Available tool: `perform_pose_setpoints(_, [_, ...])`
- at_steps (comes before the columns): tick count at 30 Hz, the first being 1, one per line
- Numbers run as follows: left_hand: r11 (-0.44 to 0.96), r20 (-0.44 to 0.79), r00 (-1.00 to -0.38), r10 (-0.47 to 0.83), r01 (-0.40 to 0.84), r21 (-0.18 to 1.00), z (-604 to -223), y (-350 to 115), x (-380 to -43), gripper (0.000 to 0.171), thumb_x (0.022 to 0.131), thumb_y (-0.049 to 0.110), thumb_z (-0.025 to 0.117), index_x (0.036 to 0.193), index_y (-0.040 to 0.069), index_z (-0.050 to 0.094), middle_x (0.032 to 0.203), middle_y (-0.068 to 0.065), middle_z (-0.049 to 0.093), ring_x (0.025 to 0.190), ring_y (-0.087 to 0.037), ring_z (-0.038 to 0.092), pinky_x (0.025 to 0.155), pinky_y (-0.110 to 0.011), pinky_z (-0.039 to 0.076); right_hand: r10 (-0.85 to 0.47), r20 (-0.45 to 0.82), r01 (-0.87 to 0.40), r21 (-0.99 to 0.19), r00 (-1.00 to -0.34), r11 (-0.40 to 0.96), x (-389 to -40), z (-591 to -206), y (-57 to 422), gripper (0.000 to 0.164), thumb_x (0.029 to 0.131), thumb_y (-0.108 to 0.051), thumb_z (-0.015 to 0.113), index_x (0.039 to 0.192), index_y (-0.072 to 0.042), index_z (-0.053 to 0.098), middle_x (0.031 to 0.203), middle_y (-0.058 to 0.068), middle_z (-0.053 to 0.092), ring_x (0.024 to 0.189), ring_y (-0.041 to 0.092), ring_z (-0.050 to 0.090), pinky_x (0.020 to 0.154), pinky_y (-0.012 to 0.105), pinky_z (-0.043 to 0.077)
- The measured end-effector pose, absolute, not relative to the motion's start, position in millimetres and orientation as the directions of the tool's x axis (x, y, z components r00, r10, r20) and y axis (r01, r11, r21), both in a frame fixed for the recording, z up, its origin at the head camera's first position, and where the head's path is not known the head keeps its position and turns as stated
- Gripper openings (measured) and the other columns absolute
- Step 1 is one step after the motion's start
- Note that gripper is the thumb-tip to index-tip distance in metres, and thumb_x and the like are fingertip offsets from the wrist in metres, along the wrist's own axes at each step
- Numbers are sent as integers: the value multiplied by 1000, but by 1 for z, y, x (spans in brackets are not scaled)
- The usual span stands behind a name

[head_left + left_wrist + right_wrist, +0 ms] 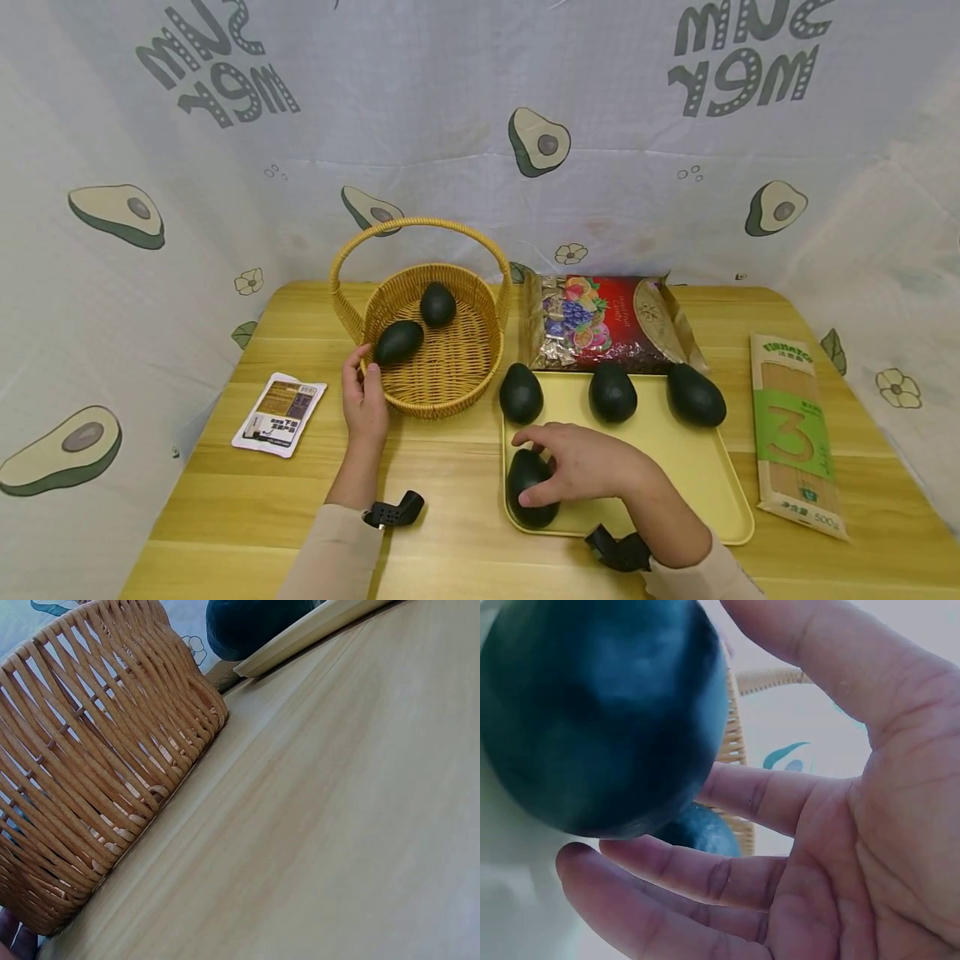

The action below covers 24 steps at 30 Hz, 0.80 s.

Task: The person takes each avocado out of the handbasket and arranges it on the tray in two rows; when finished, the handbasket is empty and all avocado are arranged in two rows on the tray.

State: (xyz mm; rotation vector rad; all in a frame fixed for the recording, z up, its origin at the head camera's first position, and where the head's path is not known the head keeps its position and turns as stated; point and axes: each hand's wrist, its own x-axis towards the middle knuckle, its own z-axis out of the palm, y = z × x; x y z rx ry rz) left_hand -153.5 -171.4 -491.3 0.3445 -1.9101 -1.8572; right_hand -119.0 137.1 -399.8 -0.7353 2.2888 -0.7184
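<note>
My left hand (364, 405) touches the left side of a yellow wicker basket (493, 350), its thumb and fingertips at the rim. Inside the basket lie two dark green avocados, one avocado (398, 342) close to that hand and another avocado (438, 305) farther back. My right hand (592, 463) is spread around an avocado (531, 492) at the tray's near left corner. In the right wrist view, space shows between the palm and this avocado (604, 712); firm contact cannot be made out. The yellow tray (675, 475) also bears an avocado (521, 394), an avocado (612, 392) and an avocado (696, 395) along its far edge.
A red and gold candy bag (611, 321) lies behind the tray. Noodles in a long pack (798, 433) lie to the right. A small white pouch (279, 415) is left of the basket. The tall basket handle (420, 222) arches over it. A printed curtain (420, 100) hangs behind.
</note>
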Motion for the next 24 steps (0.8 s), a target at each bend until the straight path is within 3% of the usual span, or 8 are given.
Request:
perform_pose_setpoints(9, [58,151,-868,-474,140,988,-492,-173,-153,36,107,15,42,141,5,51,154,-9,42,147,-20,31,118,-42,25,-631,-366,-273,-674,-685,687,-122,-397,142,66,84,-44,81,137,-13,60,122,11,66,97,21,67,83,39,55])
perform_pose_setpoints(14, [63,163,-868,-470,151,987,-492,-173,-153,36,107,14,42,141,4,50,154,-11,42,149,-22,30,121,-46,23,-639,-390,-295,-648,-664,702,-120,-397,141,63,80,-40,83,133,-14,61,118,8,67,97,22,65,87,43,53])
perform_pose_setpoints(24, [55,164,-869,-468,156,986,-492,-172,-154,37,107,14,42,141,3,50,155,-11,41,147,-22,31,115,-40,26,-670,-376,-327,-656,-640,681,-119,-401,139,60,83,-42,80,132,-14,61,119,6,66,97,20,65,85,39,53])
